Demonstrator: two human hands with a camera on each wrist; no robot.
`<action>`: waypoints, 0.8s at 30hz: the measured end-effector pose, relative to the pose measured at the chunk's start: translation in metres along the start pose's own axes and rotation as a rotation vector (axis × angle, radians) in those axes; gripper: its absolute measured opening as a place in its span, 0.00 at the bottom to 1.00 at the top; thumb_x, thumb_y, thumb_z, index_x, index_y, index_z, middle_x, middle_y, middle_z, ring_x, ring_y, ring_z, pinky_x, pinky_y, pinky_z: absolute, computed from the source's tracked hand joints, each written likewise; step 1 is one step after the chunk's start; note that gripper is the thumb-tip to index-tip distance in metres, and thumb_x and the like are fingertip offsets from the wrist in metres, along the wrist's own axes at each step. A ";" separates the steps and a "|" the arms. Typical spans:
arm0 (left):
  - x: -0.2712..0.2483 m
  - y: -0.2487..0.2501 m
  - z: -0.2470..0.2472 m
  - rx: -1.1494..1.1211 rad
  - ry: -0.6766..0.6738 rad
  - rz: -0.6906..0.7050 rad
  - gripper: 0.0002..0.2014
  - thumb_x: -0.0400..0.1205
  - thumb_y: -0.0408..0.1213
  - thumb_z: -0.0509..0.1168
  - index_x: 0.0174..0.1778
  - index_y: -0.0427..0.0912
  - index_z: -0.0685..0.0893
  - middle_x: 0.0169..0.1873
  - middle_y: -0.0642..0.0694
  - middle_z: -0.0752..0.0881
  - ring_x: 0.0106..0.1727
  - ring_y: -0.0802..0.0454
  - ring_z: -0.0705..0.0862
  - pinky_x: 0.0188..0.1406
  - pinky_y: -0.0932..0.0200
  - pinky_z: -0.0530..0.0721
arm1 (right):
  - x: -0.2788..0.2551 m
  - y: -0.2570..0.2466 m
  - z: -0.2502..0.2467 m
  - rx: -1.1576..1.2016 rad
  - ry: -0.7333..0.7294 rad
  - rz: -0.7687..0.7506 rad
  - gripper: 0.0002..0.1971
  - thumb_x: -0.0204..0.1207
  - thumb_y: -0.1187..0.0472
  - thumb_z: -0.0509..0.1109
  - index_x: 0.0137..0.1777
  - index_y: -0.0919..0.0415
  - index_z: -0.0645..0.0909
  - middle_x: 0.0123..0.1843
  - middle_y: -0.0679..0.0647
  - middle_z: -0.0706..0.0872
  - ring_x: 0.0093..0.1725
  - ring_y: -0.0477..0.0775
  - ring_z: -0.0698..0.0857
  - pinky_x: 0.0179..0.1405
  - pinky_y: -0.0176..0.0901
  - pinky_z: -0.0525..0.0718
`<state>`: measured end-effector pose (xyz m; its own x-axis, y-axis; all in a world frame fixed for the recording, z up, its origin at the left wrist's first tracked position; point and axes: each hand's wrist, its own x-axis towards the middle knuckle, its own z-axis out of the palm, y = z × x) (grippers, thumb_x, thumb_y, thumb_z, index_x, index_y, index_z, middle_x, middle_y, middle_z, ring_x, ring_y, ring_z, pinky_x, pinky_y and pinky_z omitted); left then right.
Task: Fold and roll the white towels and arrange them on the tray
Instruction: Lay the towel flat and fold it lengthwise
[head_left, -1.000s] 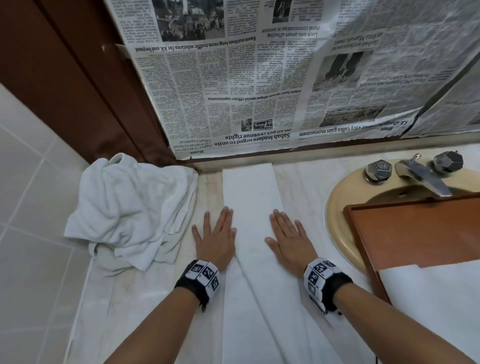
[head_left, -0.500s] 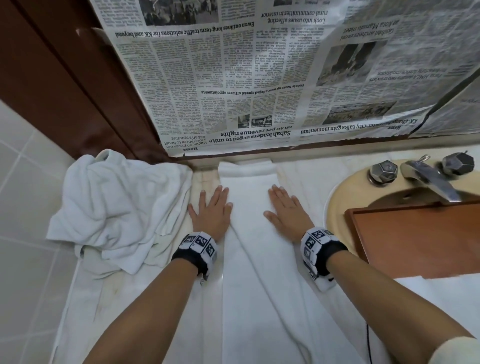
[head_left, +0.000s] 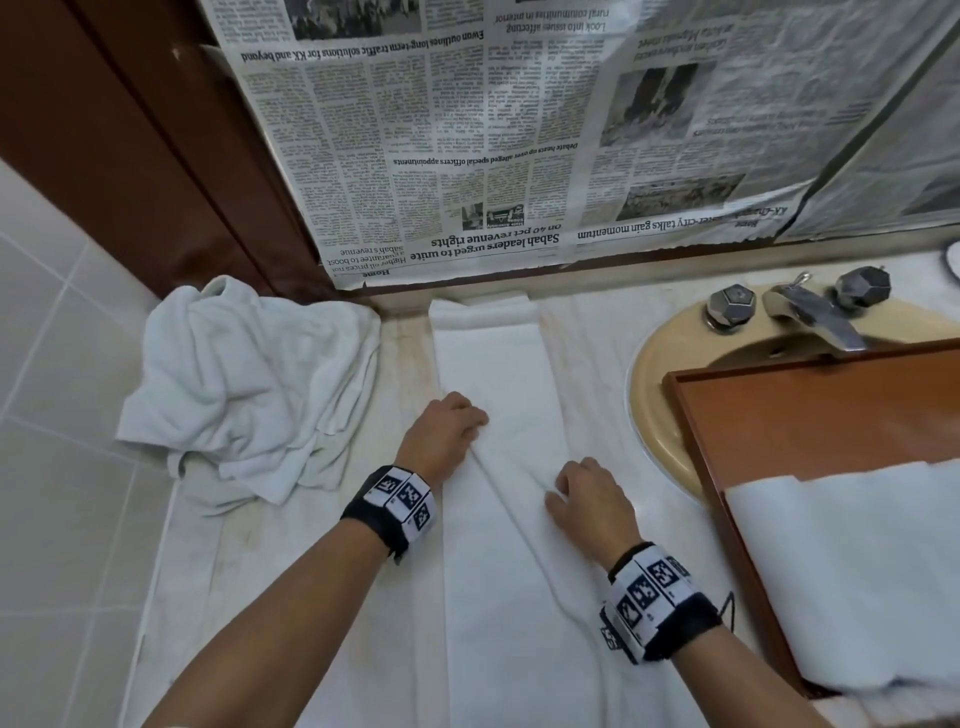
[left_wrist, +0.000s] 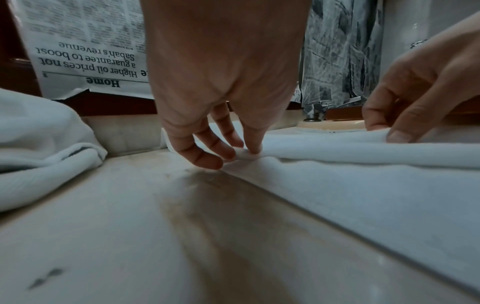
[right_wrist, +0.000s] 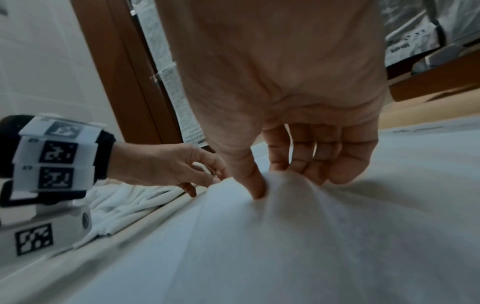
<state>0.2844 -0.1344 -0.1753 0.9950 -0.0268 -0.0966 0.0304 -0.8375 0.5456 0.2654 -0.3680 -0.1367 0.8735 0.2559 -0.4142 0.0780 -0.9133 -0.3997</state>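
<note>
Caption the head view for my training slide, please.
Both hands, left hand and right hand, pinch the long folded white towel on the marble counter.

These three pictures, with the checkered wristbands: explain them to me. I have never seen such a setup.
No machine here: a person works bare-handed, wearing cameras. One picture looks down from the head; the other two look along each wrist at the fingers. The bands are marker tags.

On the counter lies a long folded white towel. The left hand and right hand each pinch a fold of it. A crumpled towel pile sits to the left. A wooden tray over the sink already holds a white towel.
</note>
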 end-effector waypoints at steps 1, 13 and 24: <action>-0.001 0.001 -0.001 0.002 0.006 0.004 0.11 0.85 0.31 0.64 0.60 0.43 0.88 0.58 0.48 0.80 0.58 0.45 0.80 0.56 0.51 0.80 | -0.002 -0.002 -0.002 0.002 -0.005 0.006 0.06 0.81 0.53 0.66 0.48 0.55 0.74 0.52 0.50 0.77 0.55 0.54 0.80 0.46 0.45 0.77; -0.037 -0.013 -0.015 -0.094 0.026 -0.141 0.06 0.81 0.29 0.68 0.47 0.45 0.87 0.46 0.45 0.81 0.47 0.47 0.82 0.56 0.49 0.82 | -0.059 -0.072 0.020 0.089 -0.060 -0.244 0.09 0.83 0.53 0.64 0.51 0.59 0.77 0.47 0.56 0.84 0.46 0.58 0.83 0.43 0.49 0.82; -0.066 -0.008 -0.009 -0.217 0.099 -0.206 0.13 0.85 0.29 0.61 0.63 0.39 0.86 0.60 0.44 0.84 0.60 0.48 0.82 0.64 0.60 0.77 | -0.070 -0.064 0.067 0.164 -0.296 -0.417 0.13 0.84 0.57 0.61 0.58 0.63 0.83 0.51 0.58 0.87 0.48 0.54 0.84 0.49 0.45 0.82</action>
<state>0.2193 -0.1208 -0.1662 0.9699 0.1933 -0.1479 0.2412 -0.6833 0.6892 0.1670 -0.3067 -0.1369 0.6098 0.6865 -0.3961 0.2928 -0.6595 -0.6924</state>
